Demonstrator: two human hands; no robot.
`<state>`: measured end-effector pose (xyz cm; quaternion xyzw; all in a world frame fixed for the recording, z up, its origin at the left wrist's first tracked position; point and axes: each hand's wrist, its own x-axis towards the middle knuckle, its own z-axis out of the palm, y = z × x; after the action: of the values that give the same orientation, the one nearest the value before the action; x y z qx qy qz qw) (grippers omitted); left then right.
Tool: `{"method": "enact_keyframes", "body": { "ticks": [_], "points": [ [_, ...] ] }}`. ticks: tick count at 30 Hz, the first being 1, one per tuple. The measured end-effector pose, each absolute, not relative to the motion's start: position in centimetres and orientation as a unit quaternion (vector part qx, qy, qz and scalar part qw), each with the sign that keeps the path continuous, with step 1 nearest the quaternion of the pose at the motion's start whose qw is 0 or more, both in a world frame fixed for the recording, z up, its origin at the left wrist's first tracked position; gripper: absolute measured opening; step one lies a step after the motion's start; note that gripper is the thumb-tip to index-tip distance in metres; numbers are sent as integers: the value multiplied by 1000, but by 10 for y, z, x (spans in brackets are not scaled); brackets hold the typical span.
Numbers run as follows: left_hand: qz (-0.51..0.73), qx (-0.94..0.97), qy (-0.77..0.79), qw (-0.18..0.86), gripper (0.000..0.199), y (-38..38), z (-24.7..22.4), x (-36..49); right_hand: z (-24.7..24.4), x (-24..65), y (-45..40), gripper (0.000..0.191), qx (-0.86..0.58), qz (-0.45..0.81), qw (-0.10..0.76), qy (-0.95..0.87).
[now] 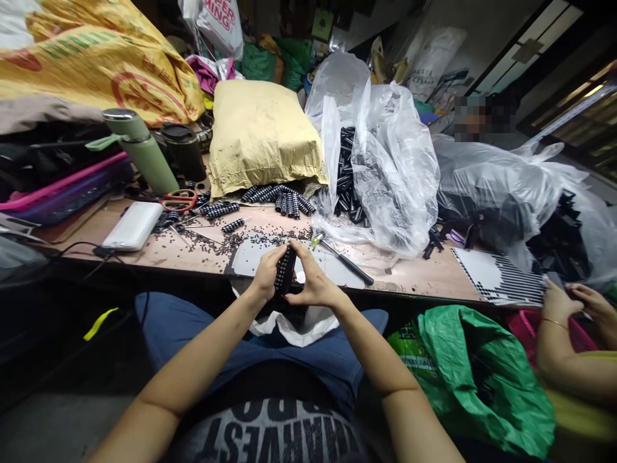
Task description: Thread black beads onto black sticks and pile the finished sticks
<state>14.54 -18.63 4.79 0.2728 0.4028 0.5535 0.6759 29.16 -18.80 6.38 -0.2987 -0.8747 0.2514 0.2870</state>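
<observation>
Between my two hands, just over the table's front edge, is a black block point(285, 270) with rows of small white marks. My left hand point(266, 273) wraps round its left side. The fingertips of my right hand point(313, 276) touch its top, and the thumb reaches its lower right side. Below, a white bag point(315, 326) lies open on my lap. A grey sheet point(248, 257) rests on the table behind my hands, with small black pieces point(216, 247) scattered around it. Right of it lies a black-handled tool point(347, 260). Black-and-white patterned rods point(289, 200) are piled farther back.
A yellow sack point(265, 135) and clear plastic bags point(395, 167) stand at the back. Left are a green flask point(144, 154), red scissors point(179, 200) and a white box point(132, 226). A green bag point(506, 386) sits low right, beside another person's hands point(562, 302).
</observation>
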Motion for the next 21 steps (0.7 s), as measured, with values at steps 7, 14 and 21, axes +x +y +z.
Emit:
{"method": "enact_keyframes", "body": {
  "ticks": [7,14,21],
  "points": [
    [498,261,427,708,45,-185,51,151,47,293,-183,115,-332,283,301,-848],
    [455,265,462,714,37,-173,46,157,36,293,-182,109,-385,324,331,-798],
    [431,615,505,424,43,-165,4,162,-3,294,-180,109,-500,273,324,-755]
  ]
}}
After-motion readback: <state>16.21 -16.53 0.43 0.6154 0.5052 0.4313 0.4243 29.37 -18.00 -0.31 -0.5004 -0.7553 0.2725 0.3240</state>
